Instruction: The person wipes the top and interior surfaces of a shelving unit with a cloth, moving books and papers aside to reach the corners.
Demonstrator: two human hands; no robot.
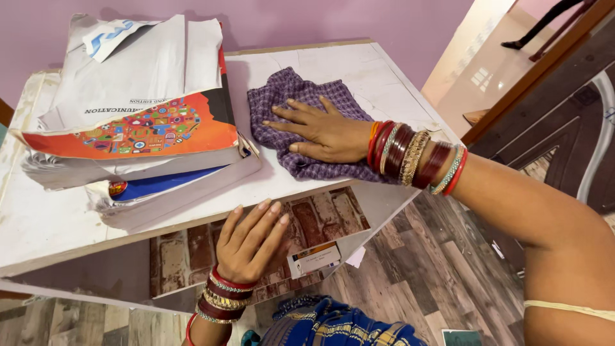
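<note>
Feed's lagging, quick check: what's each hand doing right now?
Left hand: open, flat against the table edge, holding nothing.
Right hand: open, palm pressed on the purple checked cloth.

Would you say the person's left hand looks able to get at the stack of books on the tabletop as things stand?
Probably yes. The left hand rests flat at the table's front edge, just below the stack of books, with nothing between them. The right hand lies on the purple cloth, off to the side.

A right hand [323, 131] lies flat on a purple checked cloth [288, 93] on a white wooden tabletop [359, 70], beside stacked worn paperback books [141, 122]. The left hand [246, 240] rests open at the table's front edge.
</note>
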